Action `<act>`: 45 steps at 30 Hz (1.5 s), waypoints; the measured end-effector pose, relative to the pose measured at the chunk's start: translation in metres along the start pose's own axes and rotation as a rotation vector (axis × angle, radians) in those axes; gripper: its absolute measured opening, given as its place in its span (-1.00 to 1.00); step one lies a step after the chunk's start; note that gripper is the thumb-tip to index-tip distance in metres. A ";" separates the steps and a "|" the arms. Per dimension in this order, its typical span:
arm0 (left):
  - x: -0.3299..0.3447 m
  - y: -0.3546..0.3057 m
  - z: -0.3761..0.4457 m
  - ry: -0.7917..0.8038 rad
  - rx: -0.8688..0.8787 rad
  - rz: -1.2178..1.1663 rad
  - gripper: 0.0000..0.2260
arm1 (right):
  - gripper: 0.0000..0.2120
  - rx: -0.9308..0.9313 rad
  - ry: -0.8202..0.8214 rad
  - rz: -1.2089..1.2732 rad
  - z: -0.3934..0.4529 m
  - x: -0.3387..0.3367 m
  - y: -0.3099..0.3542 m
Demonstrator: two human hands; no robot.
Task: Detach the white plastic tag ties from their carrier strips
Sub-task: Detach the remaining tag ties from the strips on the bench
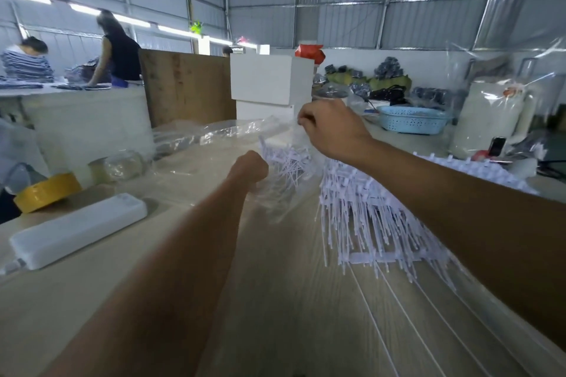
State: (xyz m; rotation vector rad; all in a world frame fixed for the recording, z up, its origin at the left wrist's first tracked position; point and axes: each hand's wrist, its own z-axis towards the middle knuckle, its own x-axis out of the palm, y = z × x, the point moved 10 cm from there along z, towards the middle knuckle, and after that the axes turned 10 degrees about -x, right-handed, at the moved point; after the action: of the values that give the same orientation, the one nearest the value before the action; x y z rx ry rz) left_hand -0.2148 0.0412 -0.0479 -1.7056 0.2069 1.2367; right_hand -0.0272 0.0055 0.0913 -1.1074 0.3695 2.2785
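Your left hand (249, 167) reaches far over worktop (275, 315), fingers curled into fist gripping clear plastic bag (275, 193) holding loose white tag ties (291, 167). Your right hand (329, 128) raised above it, fingers pinched together on bag's upper edge. Large pile of tag ties on carrier strips (376, 214) lies on worktop just right of bag, under your right forearm. White power strip (79, 229) near left; yellow tape roll (46, 191) beyond it. Blue basket (412, 122) far right.
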 end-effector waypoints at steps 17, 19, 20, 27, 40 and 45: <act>-0.012 -0.034 -0.074 0.200 0.541 0.666 -0.70 | -0.77 0.095 0.030 0.150 -0.168 -0.030 -0.064; -0.026 -0.053 -0.111 0.383 0.615 0.527 -0.71 | -0.77 0.164 0.039 0.102 -0.204 -0.041 -0.085; -0.036 -0.064 -0.123 0.412 0.619 0.420 -0.76 | -0.78 0.188 0.034 0.082 -0.219 -0.049 -0.095; -0.050 -0.153 -0.209 0.118 1.032 0.203 -0.85 | -0.78 0.254 -0.053 -0.077 -0.278 -0.098 -0.136; 0.066 -0.106 -0.174 -0.295 0.826 0.195 -0.62 | -0.76 0.464 -0.039 -0.171 -0.311 -0.077 -0.187; 0.051 -0.078 -0.142 -0.170 0.389 -0.140 -0.70 | -0.73 0.492 -0.146 -0.113 -0.314 -0.089 -0.183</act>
State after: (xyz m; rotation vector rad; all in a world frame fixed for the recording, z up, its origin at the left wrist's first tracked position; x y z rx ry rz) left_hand -0.0529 -0.0097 -0.0419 -1.2531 0.2065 1.1451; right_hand 0.3243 -0.0308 -0.0324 -0.6884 0.7387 2.0006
